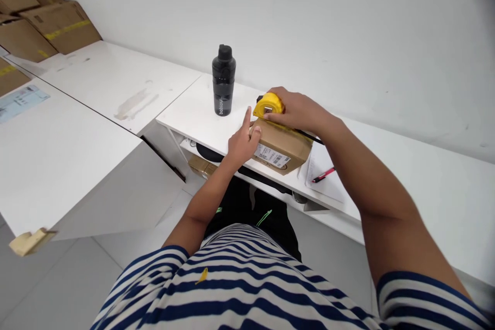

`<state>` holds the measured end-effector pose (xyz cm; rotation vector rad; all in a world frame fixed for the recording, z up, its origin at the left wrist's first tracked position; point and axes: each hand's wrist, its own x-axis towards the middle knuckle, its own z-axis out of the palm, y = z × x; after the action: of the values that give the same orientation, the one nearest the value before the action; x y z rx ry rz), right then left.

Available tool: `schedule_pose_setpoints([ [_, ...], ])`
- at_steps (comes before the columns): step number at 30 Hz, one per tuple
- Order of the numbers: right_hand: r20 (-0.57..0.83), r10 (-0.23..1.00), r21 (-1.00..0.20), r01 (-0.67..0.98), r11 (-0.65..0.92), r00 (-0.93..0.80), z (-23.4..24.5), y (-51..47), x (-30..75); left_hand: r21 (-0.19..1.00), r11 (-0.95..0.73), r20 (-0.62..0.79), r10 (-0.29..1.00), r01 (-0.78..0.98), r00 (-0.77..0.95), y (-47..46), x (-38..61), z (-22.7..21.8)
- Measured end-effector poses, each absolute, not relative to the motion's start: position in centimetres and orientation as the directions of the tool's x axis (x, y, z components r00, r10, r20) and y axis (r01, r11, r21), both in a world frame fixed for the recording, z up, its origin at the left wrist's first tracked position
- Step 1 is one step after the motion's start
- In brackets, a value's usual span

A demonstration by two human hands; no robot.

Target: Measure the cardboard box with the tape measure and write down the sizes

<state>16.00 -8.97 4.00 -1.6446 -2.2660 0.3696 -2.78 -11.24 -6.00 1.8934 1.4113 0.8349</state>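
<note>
A small brown cardboard box (290, 139) with a white shipping label (271, 156) sits on the white shelf. My right hand (296, 108) grips a yellow tape measure (269, 105) on the box's top, at its far left part. Part of the tape blade appears along the top edge beneath that hand. My left hand (244, 140) holds the left end of the box, thumb against its corner and index finger pointing up towards the tape measure. Its other fingers are partly hidden.
A dark shaker bottle (223, 82) stands upright left of the box. To the right lie a notepad (328, 186) and a red-and-black pen (324, 175). Another carton (201, 166) rests on the lower shelf. Large cartons (64, 28) are stacked at far left.
</note>
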Motion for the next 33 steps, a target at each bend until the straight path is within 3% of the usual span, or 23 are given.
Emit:
schedule_pose_setpoints([
  [6, 0.225, 0.953, -0.482, 0.827, 0.289, -0.202, 2.7, -10.3, 17.4, 0.877, -0.208, 0.162, 0.977, 0.433, 0.142, -11.6, -2.5, -6.8],
  [10, 0.338, 0.940, -0.566, 0.790, 0.235, -0.038, 1.1, -15.2, 19.6, 0.791, -0.444, 0.478, 0.878, 0.421, 0.027, -13.8, -2.3, -6.3],
  [13, 0.431, 0.902, -0.645, 0.710, 0.283, 0.032, -1.6, -20.5, 20.2, 0.761, -0.600, 0.583, 0.799, 0.248, 0.145, -17.6, -1.3, -5.9],
  [15, 0.465, 0.884, -0.675, 0.661, 0.327, 0.038, -3.7, -24.2, 19.9, 0.834, -0.552, 0.526, 0.797, 0.005, 0.297, -20.1, -0.2, -6.1],
  [18, 0.429, 0.901, -0.691, 0.622, 0.370, -0.059, -6.0, -28.7, 20.3, 0.917, -0.321, 0.395, 0.813, -0.237, 0.427, -22.3, 1.9, -7.3],
  [20, 0.397, 0.911, -0.727, 0.568, 0.387, -0.112, -7.0, -30.1, 22.1, 0.943, -0.190, 0.299, 0.842, -0.272, 0.450, -22.3, 3.2, -8.3],
  [22, 0.364, 0.931, -0.728, 0.610, 0.312, -0.042, -8.0, -30.1, 25.4, 0.970, -0.092, 0.199, 0.827, -0.223, 0.525, -21.4, 4.4, -9.0],
  [23, 0.352, 0.934, -0.681, 0.702, 0.208, 0.064, -8.7, -29.4, 27.3, 0.984, -0.068, 0.154, 0.796, -0.166, 0.586, -20.7, 4.9, -9.2],
  [25, 0.273, 0.943, -0.405, 0.912, -0.070, 0.193, -10.1, -27.5, 30.8, 0.993, -0.119, 0.094, 0.682, -0.017, 0.725, -19.1, 5.9, -9.1],
  [26, 0.183, 0.969, -0.250, 0.961, -0.118, 0.166, -10.8, -26.3, 32.2, 0.981, -0.185, 0.070, 0.610, 0.056, 0.789, -18.3, 6.5, -8.7],
  [28, 0.074, 0.996, -0.053, 0.997, -0.055, 0.059, -12.2, -24.4, 34.1, 0.934, -0.313, -0.005, 0.466, 0.170, 0.885, -16.8, 7.5, -7.9],
  [30, 0.048, 0.998, 0.003, 0.999, 0.033, -0.033, -13.1, -23.5, 34.8, 0.899, -0.372, -0.080, 0.384, 0.233, 0.920, -15.5, 8.4, -7.0],
  [33, 0.120, 0.989, -0.060, 0.994, 0.087, -0.080, -14.0, -24.6, 34.3, 0.891, -0.361, -0.119, 0.399, 0.275, 0.909, -13.4, 9.4, -6.3],
])
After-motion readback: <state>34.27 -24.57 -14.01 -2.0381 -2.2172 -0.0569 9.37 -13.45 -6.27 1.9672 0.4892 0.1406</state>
